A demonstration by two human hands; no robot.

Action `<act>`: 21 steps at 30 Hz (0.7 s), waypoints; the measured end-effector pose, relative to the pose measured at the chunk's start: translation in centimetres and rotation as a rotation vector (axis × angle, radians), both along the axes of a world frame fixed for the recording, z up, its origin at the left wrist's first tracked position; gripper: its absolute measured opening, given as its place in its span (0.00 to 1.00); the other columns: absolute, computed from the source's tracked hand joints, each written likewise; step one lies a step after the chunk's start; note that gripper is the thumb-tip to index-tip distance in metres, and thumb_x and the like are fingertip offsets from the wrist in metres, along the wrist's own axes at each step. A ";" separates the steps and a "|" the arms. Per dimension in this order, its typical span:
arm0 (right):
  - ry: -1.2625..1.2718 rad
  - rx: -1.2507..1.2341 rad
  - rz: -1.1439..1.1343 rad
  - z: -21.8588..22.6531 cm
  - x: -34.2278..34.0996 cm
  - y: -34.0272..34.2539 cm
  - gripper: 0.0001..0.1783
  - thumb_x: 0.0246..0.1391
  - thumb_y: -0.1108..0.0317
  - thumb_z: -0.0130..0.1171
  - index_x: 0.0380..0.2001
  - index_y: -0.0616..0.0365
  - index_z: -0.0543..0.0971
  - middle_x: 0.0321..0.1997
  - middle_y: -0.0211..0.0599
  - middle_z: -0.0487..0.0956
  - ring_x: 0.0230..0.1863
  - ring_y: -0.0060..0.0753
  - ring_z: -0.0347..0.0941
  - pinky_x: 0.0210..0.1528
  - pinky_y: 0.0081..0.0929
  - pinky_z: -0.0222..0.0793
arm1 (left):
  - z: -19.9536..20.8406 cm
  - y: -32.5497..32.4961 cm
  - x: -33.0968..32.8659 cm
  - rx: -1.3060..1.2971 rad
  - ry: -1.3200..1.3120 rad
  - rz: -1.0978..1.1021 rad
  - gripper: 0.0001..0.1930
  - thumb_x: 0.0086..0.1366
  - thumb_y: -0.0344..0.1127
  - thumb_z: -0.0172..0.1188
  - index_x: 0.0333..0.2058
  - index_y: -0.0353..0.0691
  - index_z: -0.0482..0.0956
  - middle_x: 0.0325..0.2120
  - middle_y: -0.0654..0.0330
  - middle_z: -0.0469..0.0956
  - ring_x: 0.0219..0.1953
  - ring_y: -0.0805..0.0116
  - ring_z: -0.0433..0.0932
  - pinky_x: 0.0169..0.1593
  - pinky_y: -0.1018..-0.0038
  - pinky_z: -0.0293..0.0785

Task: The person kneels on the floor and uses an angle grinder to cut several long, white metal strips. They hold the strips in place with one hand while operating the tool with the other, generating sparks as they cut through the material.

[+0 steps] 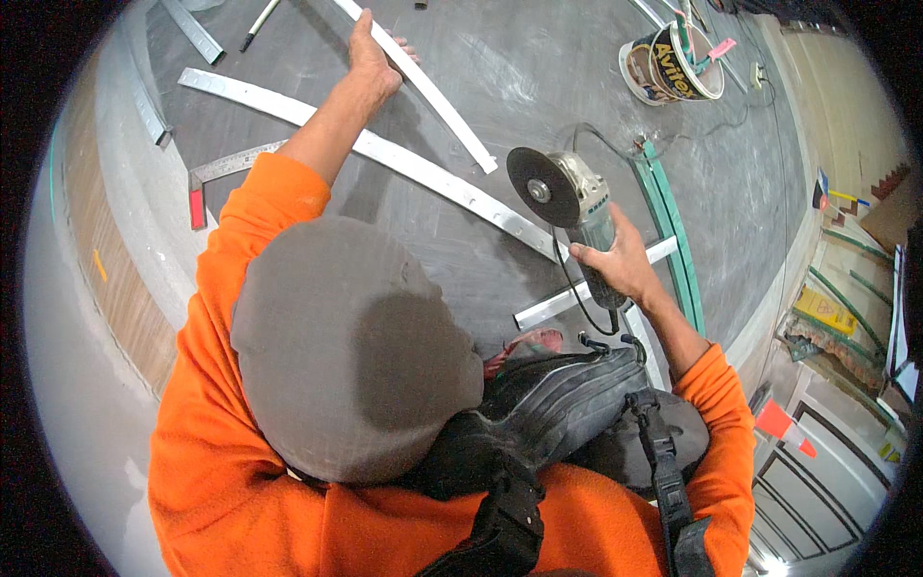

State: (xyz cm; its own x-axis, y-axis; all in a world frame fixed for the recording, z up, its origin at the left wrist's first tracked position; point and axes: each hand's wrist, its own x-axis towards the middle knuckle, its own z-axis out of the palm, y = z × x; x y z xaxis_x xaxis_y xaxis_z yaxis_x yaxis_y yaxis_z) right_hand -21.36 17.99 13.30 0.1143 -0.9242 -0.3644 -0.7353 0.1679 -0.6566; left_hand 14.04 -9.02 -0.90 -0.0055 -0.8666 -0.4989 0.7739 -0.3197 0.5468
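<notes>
My left hand [373,62] is closed round a narrow white metal strip [437,111], its thumb on one side and its fingertips showing past the other. The strip slants over the floor, and its near end is just short of the grinder. In my right hand [623,255] is an angle grinder [588,188], gripped by its body, with a dark cutting disc [541,188] facing left. A longer white metal profile [437,188] lies on the floor beneath my left forearm and reaches toward the grinder. Whether the disc is spinning I cannot tell.
A try square [198,204] with a red end lies at left, near galvanized profiles [192,34]. Green metal pieces [668,231] cross a short white strip [548,308] at right. A bucket with tools [639,72] stands far right; a cord [740,120] trails nearby. My black bag [548,394] hangs low.
</notes>
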 end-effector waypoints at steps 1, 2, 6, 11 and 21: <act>-0.010 -0.010 0.008 -0.2 0.1 0.0 0.39 0.45 0.59 0.75 0.59 0.63 0.72 0.54 0.52 0.81 0.57 0.47 0.78 0.62 0.38 0.69 | -0.7 -0.4 0.5 -0.025 0.016 0.000 0.28 0.70 0.64 0.51 0.36 0.41 0.60 0.26 0.60 0.59 0.26 0.65 0.60 0.31 0.63 0.62; -0.025 0.007 0.009 -0.3 0.2 0.0 0.39 0.45 0.58 0.75 0.59 0.63 0.72 0.54 0.53 0.81 0.57 0.47 0.78 0.62 0.38 0.69 | -1.4 -0.8 0.9 -0.050 0.033 0.001 0.29 0.70 0.66 0.50 0.35 0.42 0.59 0.25 0.62 0.57 0.25 0.66 0.59 0.29 0.65 0.60; -0.008 0.052 -0.006 0.0 0.2 0.3 0.41 0.45 0.55 0.74 0.59 0.64 0.72 0.54 0.54 0.82 0.56 0.48 0.79 0.61 0.39 0.69 | -0.9 -0.6 -0.3 -0.038 0.122 0.017 0.33 0.70 0.72 0.44 0.34 0.43 0.59 0.25 0.63 0.56 0.25 0.67 0.56 0.28 0.68 0.57; 0.007 0.065 0.016 0.0 0.1 0.0 0.42 0.45 0.53 0.74 0.59 0.65 0.72 0.53 0.55 0.82 0.55 0.50 0.79 0.61 0.39 0.70 | -0.7 -0.8 0.0 -0.052 0.148 -0.008 0.34 0.69 0.75 0.41 0.32 0.43 0.59 0.24 0.64 0.55 0.25 0.67 0.56 0.28 0.68 0.57; 0.010 0.077 0.020 -0.1 0.2 -0.1 0.42 0.45 0.54 0.74 0.60 0.66 0.72 0.54 0.57 0.81 0.56 0.51 0.79 0.61 0.40 0.70 | -0.1 -0.2 -0.2 -0.077 0.140 -0.037 0.33 0.70 0.74 0.39 0.32 0.44 0.59 0.23 0.65 0.55 0.24 0.69 0.57 0.27 0.69 0.57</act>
